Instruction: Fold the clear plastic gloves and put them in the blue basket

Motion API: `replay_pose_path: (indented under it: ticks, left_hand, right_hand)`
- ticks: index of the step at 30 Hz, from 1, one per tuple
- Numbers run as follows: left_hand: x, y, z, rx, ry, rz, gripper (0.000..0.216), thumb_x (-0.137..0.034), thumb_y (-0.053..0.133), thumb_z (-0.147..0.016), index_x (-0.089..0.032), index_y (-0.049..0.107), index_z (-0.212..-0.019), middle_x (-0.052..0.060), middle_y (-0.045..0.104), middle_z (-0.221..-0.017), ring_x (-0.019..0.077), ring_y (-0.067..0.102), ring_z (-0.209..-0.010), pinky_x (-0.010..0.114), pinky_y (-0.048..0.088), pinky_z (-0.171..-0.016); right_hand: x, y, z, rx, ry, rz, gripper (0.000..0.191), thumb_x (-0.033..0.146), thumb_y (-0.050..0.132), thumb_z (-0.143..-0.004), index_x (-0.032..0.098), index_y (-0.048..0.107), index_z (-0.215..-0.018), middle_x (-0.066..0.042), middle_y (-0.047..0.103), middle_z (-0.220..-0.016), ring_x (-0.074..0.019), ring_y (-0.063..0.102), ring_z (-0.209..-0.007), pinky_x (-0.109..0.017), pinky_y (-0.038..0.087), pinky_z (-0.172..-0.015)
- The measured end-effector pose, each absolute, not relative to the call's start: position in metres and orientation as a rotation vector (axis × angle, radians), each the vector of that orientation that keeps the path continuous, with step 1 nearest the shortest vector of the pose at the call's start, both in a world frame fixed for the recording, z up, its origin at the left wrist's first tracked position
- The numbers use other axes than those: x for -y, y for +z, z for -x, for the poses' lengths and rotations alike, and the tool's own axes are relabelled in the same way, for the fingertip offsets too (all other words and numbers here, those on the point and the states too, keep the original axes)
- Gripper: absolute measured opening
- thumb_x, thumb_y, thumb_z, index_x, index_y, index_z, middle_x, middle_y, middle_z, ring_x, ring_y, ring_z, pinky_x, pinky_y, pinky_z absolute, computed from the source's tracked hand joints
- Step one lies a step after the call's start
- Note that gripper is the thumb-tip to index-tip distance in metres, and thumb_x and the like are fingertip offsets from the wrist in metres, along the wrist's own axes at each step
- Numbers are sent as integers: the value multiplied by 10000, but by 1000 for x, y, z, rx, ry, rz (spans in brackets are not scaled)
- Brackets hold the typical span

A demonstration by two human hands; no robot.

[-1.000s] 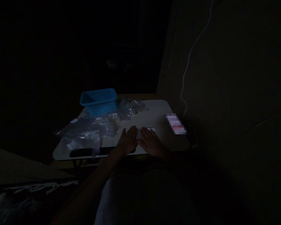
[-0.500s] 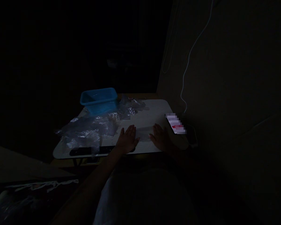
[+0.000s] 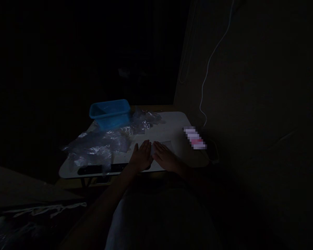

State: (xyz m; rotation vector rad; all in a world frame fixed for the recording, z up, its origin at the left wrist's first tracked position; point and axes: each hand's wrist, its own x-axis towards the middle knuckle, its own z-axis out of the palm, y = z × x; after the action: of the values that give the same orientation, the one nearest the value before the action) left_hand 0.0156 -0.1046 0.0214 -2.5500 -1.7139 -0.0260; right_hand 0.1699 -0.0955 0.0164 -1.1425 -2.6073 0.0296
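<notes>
A thin clear plastic sheet or bag (image 3: 168,143) lies flat near the front of the white table (image 3: 169,121). My left hand (image 3: 142,157) rests palm down at its left end, fingers stretched out and thumb apart. Close beside it, my right hand (image 3: 165,157) lies flat over the sheet, its fingers stretched toward the left hand. The thumbs nearly meet or touch; the dim light hides which. Neither hand grips anything.
Crumpled clear plastic bags (image 3: 96,146) cover the table's left side, next to a blue plastic basin (image 3: 111,114). A dark strip (image 3: 94,169) runs along the front edge. To the right lies a lit phone (image 3: 195,138), near a white cable (image 3: 208,62) on the wall.
My right hand has slid left across the plastic sheet until it lies beside my left hand, uncovering the sheet's right end. The left hand has stayed in place.
</notes>
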Motion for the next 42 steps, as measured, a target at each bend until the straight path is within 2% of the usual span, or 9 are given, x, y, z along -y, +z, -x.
replay_pose_path:
  ticks: [5,15,27,33,37,42]
  left_hand:
    - [104,18,-16,1727,-72,2533,584,-389,234,-868,-55,266,-1345,159,214,-1428,243,188,-1323,504,173,-1035]
    - [103,15,-15,1730,-99,2526,582,-417,220,-878,-77,266,-1348,162,222,-1426,243,195,-1320,505,167,-1037]
    - [103,17,-16,1750,-68,2528,590,-424,210,-880,-74,257,-1352,154,199,-1433,241,172,-1327,503,163,-1040]
    - [103,17,-17,1740,-64,2528,582,-420,215,-882,-77,264,-1349,151,206,-1431,238,179,-1325,505,171,-1038]
    - [103,18,-17,1742,-75,2521,571,-409,231,-879,-85,273,-1346,151,217,-1429,241,190,-1322,507,179,-1034]
    - [103,19,-16,1739,-47,2543,574,-392,255,-868,-82,259,-1352,153,216,-1430,244,181,-1324,503,177,-1036]
  right_hand:
    - [93,8,-183,2588,-82,1287,557,420,244,-905,50,380,-1299,-162,334,-1381,-231,268,-1294,-415,194,-1063]
    - [91,6,-194,2522,-138,1473,535,392,277,-893,61,371,-1302,-173,331,-1379,-248,264,-1293,-485,170,-1040]
    - [84,2,-216,2429,-176,1552,542,407,270,-894,48,397,-1280,-202,359,-1355,-276,302,-1270,-524,217,-1003]
    - [82,4,-218,2370,-168,1548,515,367,270,-899,36,406,-1269,-202,390,-1337,-268,321,-1260,-508,212,-1012]
    - [88,14,-208,2404,-153,1408,476,330,264,-903,93,387,-1297,-150,363,-1368,-240,279,-1286,-495,173,-1038]
    - [96,17,-183,2567,-115,1215,512,401,250,-904,120,363,-1317,-120,329,-1392,-225,257,-1298,-486,145,-1055]
